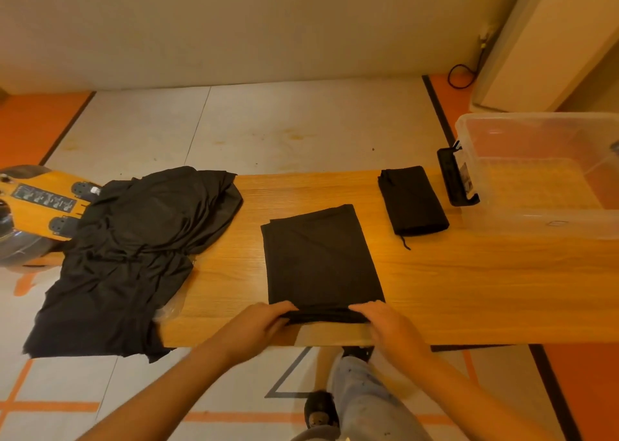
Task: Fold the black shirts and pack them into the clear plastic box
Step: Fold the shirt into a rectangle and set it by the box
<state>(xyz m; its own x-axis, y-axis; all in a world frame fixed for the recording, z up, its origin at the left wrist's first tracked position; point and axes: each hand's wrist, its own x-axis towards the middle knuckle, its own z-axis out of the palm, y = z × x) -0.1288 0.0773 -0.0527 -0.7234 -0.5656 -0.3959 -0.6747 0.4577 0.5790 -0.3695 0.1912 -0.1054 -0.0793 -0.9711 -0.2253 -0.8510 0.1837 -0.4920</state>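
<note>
A partly folded black shirt (320, 256) lies flat as a long rectangle in the middle of the wooden table (469, 289). My left hand (264, 320) and my right hand (385, 323) both grip its near edge, which is rolled up slightly. A small, tightly folded black shirt (412, 201) rests further right, close to the clear plastic box (542, 175). The box stands at the table's right end and looks empty. A loose heap of unfolded black shirts (134, 246) covers the table's left end and hangs over its edge.
The box's black latch handle (454, 177) sticks out toward the folded shirt. An upturned wooden piece with black brackets (43, 202) lies left of the heap. My legs and shoes (341, 403) stand below the table's near edge. A black cable (464, 75) lies by the wall.
</note>
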